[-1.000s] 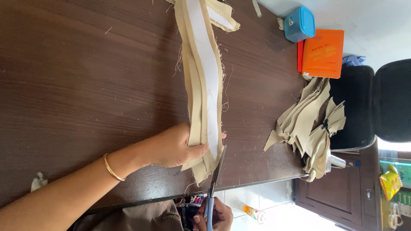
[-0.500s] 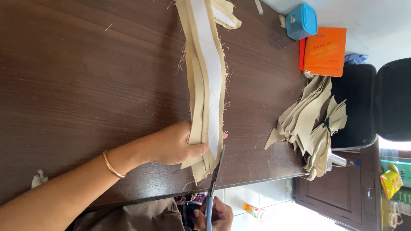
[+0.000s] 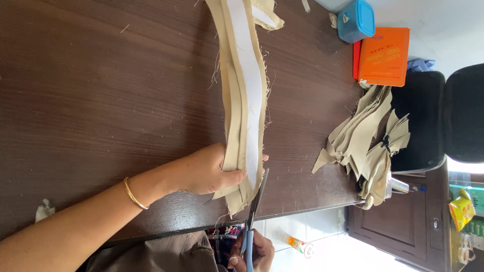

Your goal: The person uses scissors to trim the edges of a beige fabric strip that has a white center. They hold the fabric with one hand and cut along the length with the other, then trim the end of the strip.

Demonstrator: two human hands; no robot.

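At the desk's (image 3: 101,100) near edge, left hand (image 3: 204,174) pinches the tan fabric strip (image 3: 242,100) by its end; right hand (image 3: 252,252) is closed around scissors (image 3: 254,206), blades at the strip's edge. Only the end appears trimmed; most length remains uncut.

The fabric strip (image 3: 244,100) runs past the top edge; the right hand (image 3: 254,252) is cut off below.

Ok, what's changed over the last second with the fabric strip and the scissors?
Very little. The scissors in the right hand have edged slightly further along the beige fabric strip, and the strip's far part has shifted a touch. The left hand still pinches the strip's near end against the wooden table; the pile of cut pieces hasn't moved.
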